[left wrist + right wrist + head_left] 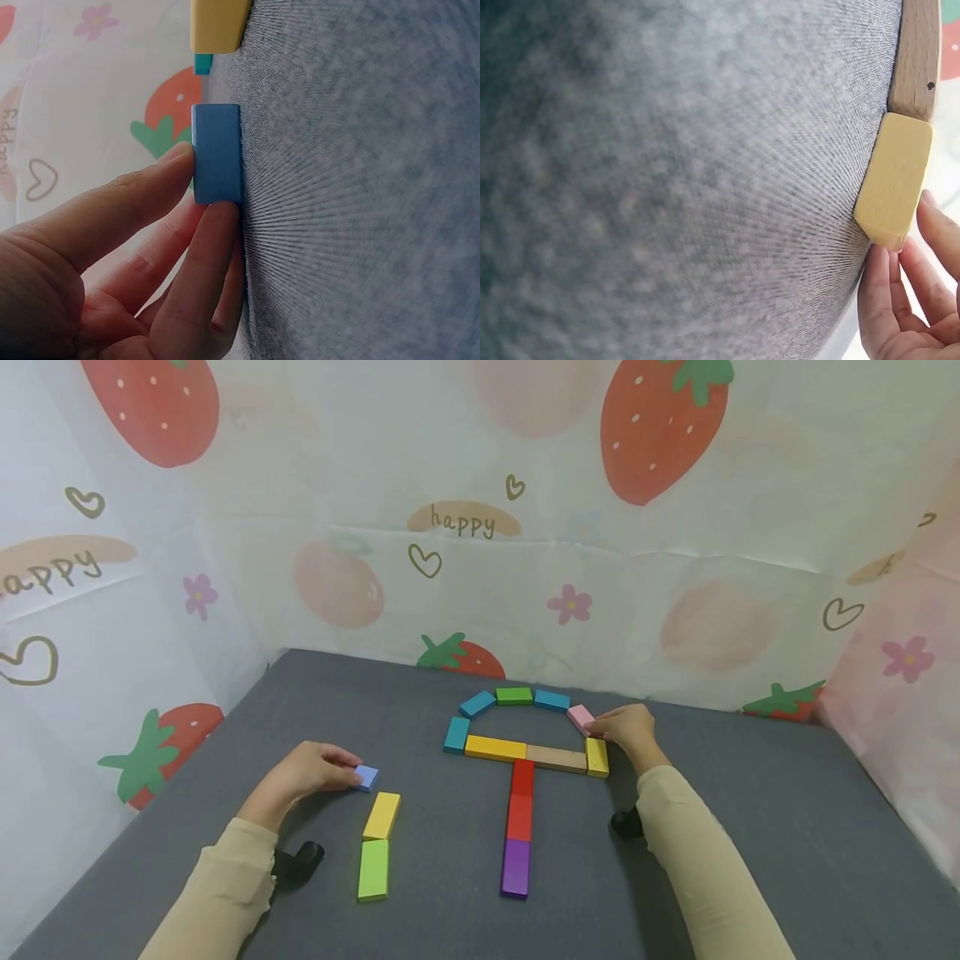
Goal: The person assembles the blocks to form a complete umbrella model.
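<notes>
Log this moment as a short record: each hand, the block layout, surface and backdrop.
left hand: pinches light blue block
right hand: holds pink block
arch, left to right: teal block, left blue block, green block, right blue block, pink block
row under arch: long yellow block, wooden block, short yellow block at right end
column toward person: far red block, near red block, purple block
left group: lime block, separate yellow block beyond it
surface: grey table
backdrop: sheet printed with strawberries
</notes>
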`<control>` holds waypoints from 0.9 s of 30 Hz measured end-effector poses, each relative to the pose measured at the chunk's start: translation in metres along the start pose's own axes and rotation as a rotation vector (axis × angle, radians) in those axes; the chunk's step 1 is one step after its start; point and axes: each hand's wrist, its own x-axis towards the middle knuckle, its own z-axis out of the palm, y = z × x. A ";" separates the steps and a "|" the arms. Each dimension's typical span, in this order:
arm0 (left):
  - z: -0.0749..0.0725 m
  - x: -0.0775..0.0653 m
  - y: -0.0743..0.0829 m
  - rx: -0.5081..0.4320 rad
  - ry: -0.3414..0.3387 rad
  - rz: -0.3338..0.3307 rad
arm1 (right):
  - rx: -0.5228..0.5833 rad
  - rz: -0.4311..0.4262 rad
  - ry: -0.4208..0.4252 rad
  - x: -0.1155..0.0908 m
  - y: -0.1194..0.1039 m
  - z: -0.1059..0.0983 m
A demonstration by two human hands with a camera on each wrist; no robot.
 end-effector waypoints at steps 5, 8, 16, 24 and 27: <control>0.000 -0.001 0.000 -0.001 0.006 -0.003 | -0.011 0.004 -0.004 0.000 0.000 0.000; 0.000 -0.001 0.000 0.003 0.006 -0.003 | -0.023 0.005 -0.007 0.000 0.000 0.000; 0.001 -0.003 0.002 0.007 0.006 -0.007 | -0.033 -0.005 -0.007 0.002 0.001 -0.001; 0.000 -0.002 0.002 -0.001 0.002 -0.010 | -0.052 -0.002 -0.008 0.001 0.001 -0.002; 0.000 -0.003 0.002 0.000 0.002 -0.008 | -0.046 0.008 -0.012 0.000 0.001 -0.001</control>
